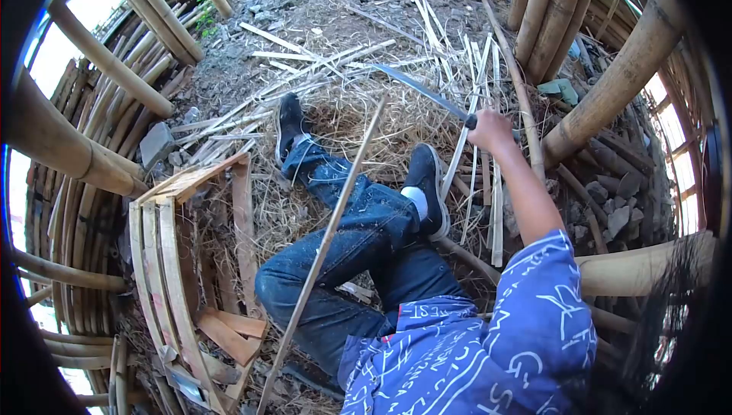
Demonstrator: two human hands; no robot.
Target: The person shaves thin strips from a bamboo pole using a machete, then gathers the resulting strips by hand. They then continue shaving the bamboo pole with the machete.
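Note:
My right hand [493, 131] is closed round the dark handle of a long knife [427, 94], whose blade points up and to the left over the ground. A long thin bamboo strip [328, 239] lies slanting across my legs, its upper end near the middle of the view and its lower end at the bottom edge. My left hand does not show. Pale split strips [305, 56] lie scattered on the ground beyond my shoes.
A wooden crate [168, 262] stands at the left with loose wood pieces in it. Thick bamboo poles [625, 72] rise on both sides. A grey block [157, 144] lies behind the crate. Rubble [618, 217] and a green scrap [560, 91] are at the right.

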